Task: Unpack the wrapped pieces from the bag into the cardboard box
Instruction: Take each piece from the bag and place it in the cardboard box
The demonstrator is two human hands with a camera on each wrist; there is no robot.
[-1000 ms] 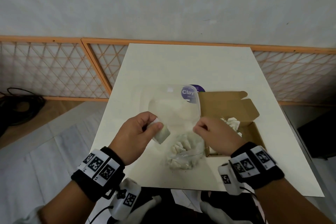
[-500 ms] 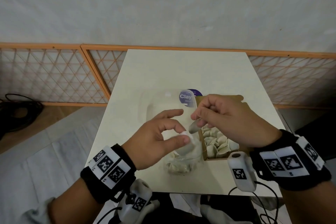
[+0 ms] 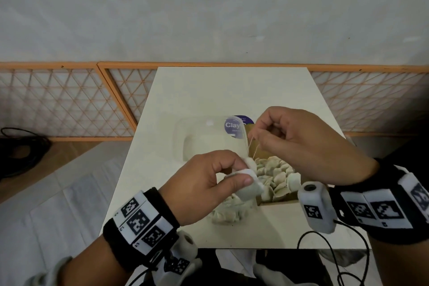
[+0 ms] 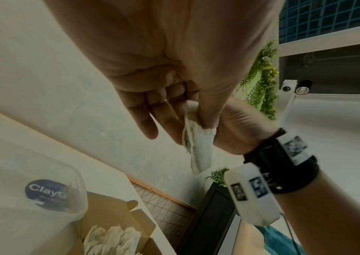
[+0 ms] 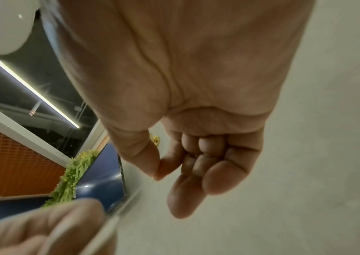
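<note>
My left hand (image 3: 243,173) pinches a white wrapped piece (image 3: 249,189) between thumb and fingers, held above the near-left corner of the cardboard box (image 3: 276,202). In the left wrist view the wrapped piece (image 4: 198,148) hangs down from that pinch (image 4: 205,120). My right hand (image 3: 257,139) is just beyond it, pinching a thin tan band (image 3: 251,146) that stretches down to the piece. The right wrist view shows thumb and forefinger (image 5: 159,172) pressed together. Several wrapped pieces (image 3: 276,172) lie in the box. The clear bag (image 3: 228,212) with more pieces lies under my left hand.
A clear plastic tub (image 3: 209,139) with a purple "Clay" sticker stands on the white table (image 3: 220,90) behind my hands, left of the box. An orange lattice fence (image 3: 69,104) runs behind the table. Cables hang over the near table edge (image 3: 325,239).
My left hand has taken a firm pinch on the wrapped piece and lifted it. My right hand has let go of the piece's tip and drawn the thin band up and away from it.
</note>
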